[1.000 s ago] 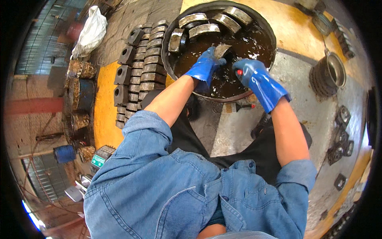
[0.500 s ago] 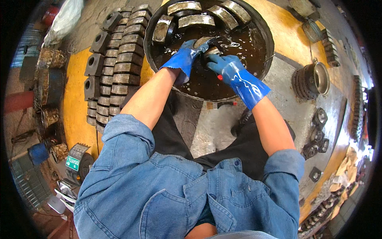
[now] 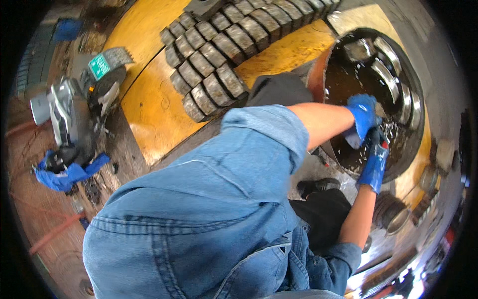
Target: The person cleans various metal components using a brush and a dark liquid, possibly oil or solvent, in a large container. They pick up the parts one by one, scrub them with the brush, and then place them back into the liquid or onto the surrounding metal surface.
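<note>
My left hand (image 3: pixel 363 113), in a blue rubber glove, is closed around a curved metal block (image 3: pixel 380 110) that shows partly past the fingers. Just nearer to me, my right hand (image 3: pixel 377 143), gloved the same way, is closed on a slim thing with a red end (image 3: pixel 385 145); the rest of it is hidden. Both hands are over a round dark basin (image 3: pixel 317 78) of brown liquid, close together. Several curved metal blocks (image 3: pixel 386 79) rest inside along its far and right side. Ripples and glints break the liquid beside my right hand.
Rows of thick curved metal blocks (image 3: pixel 219 89) stand on a yellow board (image 3: pixel 144 124) left of the basin. A motor scooter (image 3: pixel 67 117) is at the far left. A stack of round metal rings (image 3: pixel 393 214) stands right of the basin.
The view has swung left, so the basin now appears at the right and tilted. Both hands stay together over the liquid, the left still gripping the block.
</note>
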{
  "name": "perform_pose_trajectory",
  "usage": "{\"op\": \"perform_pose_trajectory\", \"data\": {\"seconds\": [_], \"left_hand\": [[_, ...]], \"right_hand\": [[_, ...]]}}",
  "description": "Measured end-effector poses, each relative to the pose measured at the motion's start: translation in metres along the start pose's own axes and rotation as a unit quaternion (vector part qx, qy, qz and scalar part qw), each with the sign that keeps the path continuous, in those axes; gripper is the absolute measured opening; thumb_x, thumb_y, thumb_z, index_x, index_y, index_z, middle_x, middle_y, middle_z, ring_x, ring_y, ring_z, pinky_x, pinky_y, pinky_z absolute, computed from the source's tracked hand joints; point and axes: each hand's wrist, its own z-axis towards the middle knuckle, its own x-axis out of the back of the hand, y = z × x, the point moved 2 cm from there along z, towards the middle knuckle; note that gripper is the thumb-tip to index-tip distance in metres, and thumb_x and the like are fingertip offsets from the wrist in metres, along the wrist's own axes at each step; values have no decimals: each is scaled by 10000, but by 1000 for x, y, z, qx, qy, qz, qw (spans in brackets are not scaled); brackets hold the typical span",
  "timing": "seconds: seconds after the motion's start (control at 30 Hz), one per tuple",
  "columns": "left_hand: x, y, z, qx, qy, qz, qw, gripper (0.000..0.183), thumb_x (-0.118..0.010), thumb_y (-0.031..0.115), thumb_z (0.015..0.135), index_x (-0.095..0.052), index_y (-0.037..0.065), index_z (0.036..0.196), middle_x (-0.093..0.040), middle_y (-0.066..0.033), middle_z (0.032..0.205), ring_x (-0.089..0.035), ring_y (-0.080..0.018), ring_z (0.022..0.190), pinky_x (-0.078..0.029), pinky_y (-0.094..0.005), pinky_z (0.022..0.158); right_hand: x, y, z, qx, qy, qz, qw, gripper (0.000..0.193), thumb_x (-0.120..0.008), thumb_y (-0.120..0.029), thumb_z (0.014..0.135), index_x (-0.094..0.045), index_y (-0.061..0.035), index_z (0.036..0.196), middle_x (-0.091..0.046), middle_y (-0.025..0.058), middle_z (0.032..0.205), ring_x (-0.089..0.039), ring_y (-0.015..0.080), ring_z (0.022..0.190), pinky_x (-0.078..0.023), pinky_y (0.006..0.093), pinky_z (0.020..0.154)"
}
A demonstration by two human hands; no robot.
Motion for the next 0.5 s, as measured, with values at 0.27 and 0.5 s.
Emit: {"op": "perform_pose_trajectory", "data": {"seconds": [0.27,0.5], "left_hand": [[0,-7,6,130,65,-10,989,429,-782,491,829,-791,142,1077,-771,-156,1053,-729,-365,1027,-572,-472,907],[-2,-23,8,22,67,-52,996,327,-662,451,936,-800,190,1076,-769,-141,1086,-725,-363,1038,-566,-445,919]], "right_hand": [[15,-16,-18,-169,125,275,938,416,-537,-204,1048,-617,55,1363,-636,241,1387,-620,373,1251,-554,476,1024],[4,-3,-9,-159,126,550,810,478,-540,-198,1014,-584,102,1384,-571,318,1447,-567,451,1311,-515,578,1075]]}}
